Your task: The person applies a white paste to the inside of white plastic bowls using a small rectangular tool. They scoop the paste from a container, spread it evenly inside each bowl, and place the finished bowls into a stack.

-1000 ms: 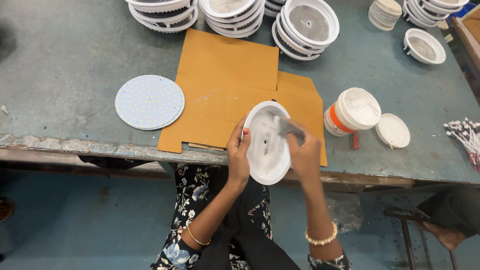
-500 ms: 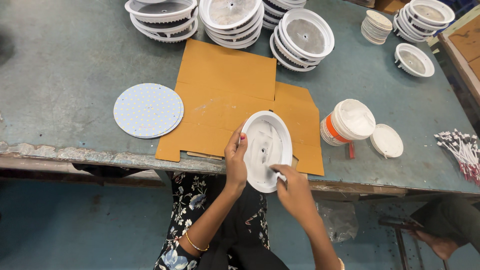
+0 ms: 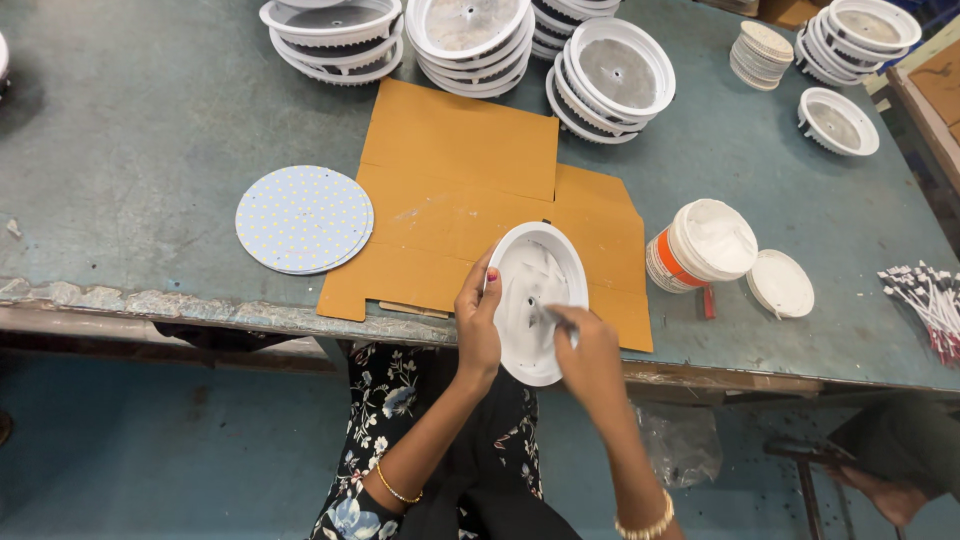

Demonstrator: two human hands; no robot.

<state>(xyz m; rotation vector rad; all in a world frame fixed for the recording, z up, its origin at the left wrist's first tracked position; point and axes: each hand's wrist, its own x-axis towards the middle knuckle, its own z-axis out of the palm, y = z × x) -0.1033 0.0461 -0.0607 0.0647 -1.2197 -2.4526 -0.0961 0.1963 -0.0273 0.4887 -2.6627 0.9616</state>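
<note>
My left hand [image 3: 478,318] grips the left rim of a round white lamp housing [image 3: 530,280], held tilted over the near table edge. My right hand [image 3: 588,352] is closed on a small brush [image 3: 548,316] whose tip touches the inside of the housing, which is smeared with white paste. Both hands are above the near edge of a flat brown cardboard sheet [image 3: 455,190]. An open white tub [image 3: 705,243] with an orange label and white paste in it stands to the right, its lid [image 3: 780,283] beside it.
A round pale board with yellow dots [image 3: 304,218] lies left of the cardboard. Stacks of white housings [image 3: 612,78] line the far side of the grey-green table [image 3: 130,140]. A bundle of wires [image 3: 925,305] lies at the right edge. Another person's foot [image 3: 880,490] shows at bottom right.
My right hand dropped to the housing's lower rim and has come back up inside it with the brush. The left hand keeps its hold on the rim.
</note>
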